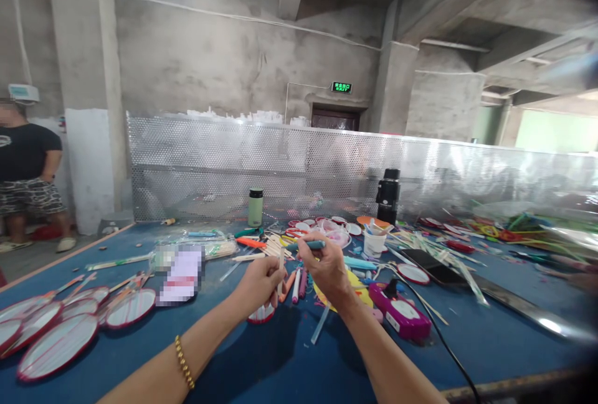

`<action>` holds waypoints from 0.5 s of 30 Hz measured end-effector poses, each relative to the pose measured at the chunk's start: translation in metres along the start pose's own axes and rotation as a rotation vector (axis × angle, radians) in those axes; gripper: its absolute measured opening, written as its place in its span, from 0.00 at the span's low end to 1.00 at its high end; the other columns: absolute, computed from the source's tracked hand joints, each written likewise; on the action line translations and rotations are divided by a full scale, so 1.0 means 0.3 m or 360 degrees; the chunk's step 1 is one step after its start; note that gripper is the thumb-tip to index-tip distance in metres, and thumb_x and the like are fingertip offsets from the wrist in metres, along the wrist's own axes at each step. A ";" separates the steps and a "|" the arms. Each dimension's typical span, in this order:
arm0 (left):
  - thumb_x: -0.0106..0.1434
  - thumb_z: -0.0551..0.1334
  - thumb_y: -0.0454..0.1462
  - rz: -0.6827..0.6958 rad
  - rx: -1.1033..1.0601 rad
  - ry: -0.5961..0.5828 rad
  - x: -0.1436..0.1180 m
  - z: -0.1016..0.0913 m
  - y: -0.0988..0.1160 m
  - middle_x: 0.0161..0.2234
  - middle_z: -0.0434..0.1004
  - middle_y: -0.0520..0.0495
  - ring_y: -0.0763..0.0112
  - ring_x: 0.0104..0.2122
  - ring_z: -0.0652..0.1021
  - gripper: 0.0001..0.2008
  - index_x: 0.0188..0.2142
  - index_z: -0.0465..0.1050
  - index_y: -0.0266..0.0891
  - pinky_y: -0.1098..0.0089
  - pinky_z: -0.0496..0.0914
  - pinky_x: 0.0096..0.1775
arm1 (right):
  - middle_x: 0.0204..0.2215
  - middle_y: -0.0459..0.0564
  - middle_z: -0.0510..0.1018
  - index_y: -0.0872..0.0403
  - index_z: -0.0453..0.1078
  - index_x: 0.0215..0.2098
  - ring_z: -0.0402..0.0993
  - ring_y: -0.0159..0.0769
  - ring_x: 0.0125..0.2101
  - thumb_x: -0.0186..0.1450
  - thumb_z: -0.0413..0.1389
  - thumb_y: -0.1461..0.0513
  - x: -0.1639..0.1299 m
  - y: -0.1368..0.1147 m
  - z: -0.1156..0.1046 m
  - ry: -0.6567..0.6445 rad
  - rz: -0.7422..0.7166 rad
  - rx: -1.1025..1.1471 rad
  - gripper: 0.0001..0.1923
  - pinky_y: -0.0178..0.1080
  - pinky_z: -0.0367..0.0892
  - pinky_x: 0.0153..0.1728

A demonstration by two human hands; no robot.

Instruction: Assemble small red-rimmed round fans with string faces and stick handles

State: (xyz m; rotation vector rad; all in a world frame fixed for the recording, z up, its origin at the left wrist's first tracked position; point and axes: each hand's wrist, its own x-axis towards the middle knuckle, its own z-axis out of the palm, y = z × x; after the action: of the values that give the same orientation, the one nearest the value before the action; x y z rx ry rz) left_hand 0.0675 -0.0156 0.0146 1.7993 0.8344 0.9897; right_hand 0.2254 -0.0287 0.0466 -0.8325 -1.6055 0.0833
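My left hand (261,281) is closed around a pale flat stick (281,259) that stands upright between thumb and fingers. Just below it shows part of a small white disc with a red rim (261,315); whether it joins the stick is hidden. In my right hand (327,267) is a teal marker-like tool (306,246), held almost level with one end pointing toward the stick. Several coloured pens, among them a white and purple one (296,286), lie behind and between the hands. A yellow round piece (357,289) is partly covered by my right wrist.
Red-rimmed white round fans (60,347) overlap at the left, near a pixelated lilac item (182,276). A purple power strip (400,312) with a black cable sits at the right. Behind stand a white cup (374,244), a green bottle (255,208) and a black flask (388,197).
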 end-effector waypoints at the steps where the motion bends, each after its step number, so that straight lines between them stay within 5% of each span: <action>1: 0.59 0.54 0.42 -0.0003 -0.0004 0.0000 -0.001 0.000 0.000 0.14 0.70 0.52 0.77 0.10 0.67 0.12 0.23 0.63 0.39 0.77 0.56 0.13 | 0.21 0.45 0.71 0.55 0.69 0.28 0.66 0.29 0.20 0.64 0.54 0.59 0.000 0.000 0.000 -0.0003 0.0005 0.0004 0.09 0.32 0.63 0.22; 15: 0.59 0.54 0.42 -0.0005 -0.0028 -0.0010 0.007 0.002 -0.011 0.16 0.71 0.52 0.76 0.10 0.69 0.11 0.24 0.62 0.39 0.77 0.56 0.12 | 0.21 0.45 0.71 0.56 0.69 0.27 0.67 0.30 0.21 0.63 0.54 0.60 0.002 -0.013 0.001 -0.0017 -0.0002 -0.0022 0.09 0.32 0.63 0.24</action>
State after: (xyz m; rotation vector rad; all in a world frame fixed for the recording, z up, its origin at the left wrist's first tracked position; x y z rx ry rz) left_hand 0.0684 -0.0128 0.0121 1.7852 0.8218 0.9860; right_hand 0.2233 -0.0311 0.0489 -0.8428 -1.6180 0.0761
